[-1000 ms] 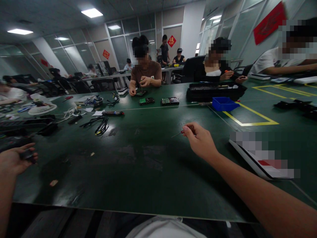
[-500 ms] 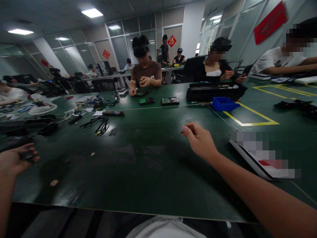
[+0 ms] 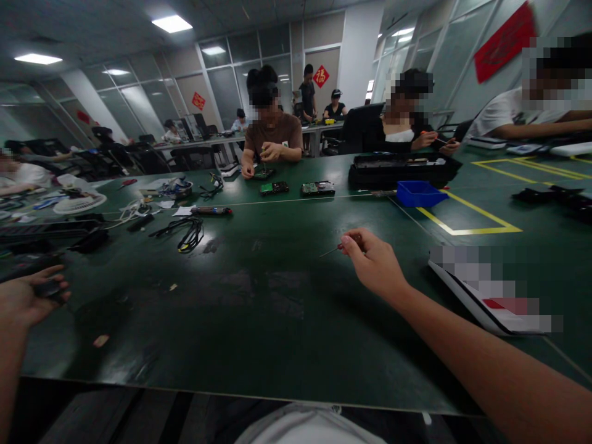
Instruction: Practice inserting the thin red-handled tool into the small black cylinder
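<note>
We observe the left hand (image 3: 23,299) holding a small dark object (image 3: 49,288), which we cannot identify. We note the right hand (image 3: 374,259) over the green table (image 3: 240,345), pinching a slim tool (image 3: 330,251) whose thin shaft points left. Farther back we record a blue bin (image 3: 419,195), two circuit boards (image 3: 274,189) and a coiled black cable (image 3: 190,237). We find a co-worker in a brown shirt (image 3: 275,131) seated opposite.

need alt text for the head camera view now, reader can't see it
A person's right hand holds a thin-shafted tool over a green table while the left hand holds a small dark object. A looped black cable and a blue bin lie farther back; a co-worker in brown is across the table.
</note>
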{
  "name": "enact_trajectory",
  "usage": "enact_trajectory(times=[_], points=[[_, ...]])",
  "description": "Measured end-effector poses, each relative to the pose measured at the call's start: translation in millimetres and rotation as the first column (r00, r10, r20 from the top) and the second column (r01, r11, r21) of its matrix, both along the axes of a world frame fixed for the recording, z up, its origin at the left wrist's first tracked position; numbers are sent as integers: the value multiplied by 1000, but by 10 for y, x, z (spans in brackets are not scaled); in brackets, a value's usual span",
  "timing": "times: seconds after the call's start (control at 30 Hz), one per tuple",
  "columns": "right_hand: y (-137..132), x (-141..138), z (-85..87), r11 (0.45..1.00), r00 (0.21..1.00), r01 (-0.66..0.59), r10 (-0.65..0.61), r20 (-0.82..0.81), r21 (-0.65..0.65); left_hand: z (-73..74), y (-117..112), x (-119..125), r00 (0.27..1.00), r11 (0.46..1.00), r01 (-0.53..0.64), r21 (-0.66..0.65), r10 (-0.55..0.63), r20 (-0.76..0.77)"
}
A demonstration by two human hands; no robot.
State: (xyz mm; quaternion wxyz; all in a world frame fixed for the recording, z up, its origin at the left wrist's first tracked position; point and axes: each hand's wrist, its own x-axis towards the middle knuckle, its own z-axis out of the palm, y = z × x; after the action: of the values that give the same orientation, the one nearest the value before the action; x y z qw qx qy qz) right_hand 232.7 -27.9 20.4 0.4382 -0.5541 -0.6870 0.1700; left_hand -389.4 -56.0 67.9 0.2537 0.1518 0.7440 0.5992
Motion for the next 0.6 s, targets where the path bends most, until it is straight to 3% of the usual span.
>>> enact_trajectory(times=[0.2, 0.37, 0.5, 0.6], points=[[13, 7, -19, 1000, 1000, 2, -1, -5, 19, 6, 6, 39, 1000, 1000, -3, 20, 4, -20], [7, 5, -30, 1000, 1000, 7, -7, 0, 22, 80, 66, 263, 999, 995, 29, 91, -32, 35], [7, 5, -36, 1000, 1000, 5, -5, -15, -7, 110, 185, 635, 977, 971, 204, 127, -211, 43], [3, 5, -27, 999, 1000, 7, -7, -13, -33, 122, 287, 1034, 927, 918, 361, 164, -373, 49]])
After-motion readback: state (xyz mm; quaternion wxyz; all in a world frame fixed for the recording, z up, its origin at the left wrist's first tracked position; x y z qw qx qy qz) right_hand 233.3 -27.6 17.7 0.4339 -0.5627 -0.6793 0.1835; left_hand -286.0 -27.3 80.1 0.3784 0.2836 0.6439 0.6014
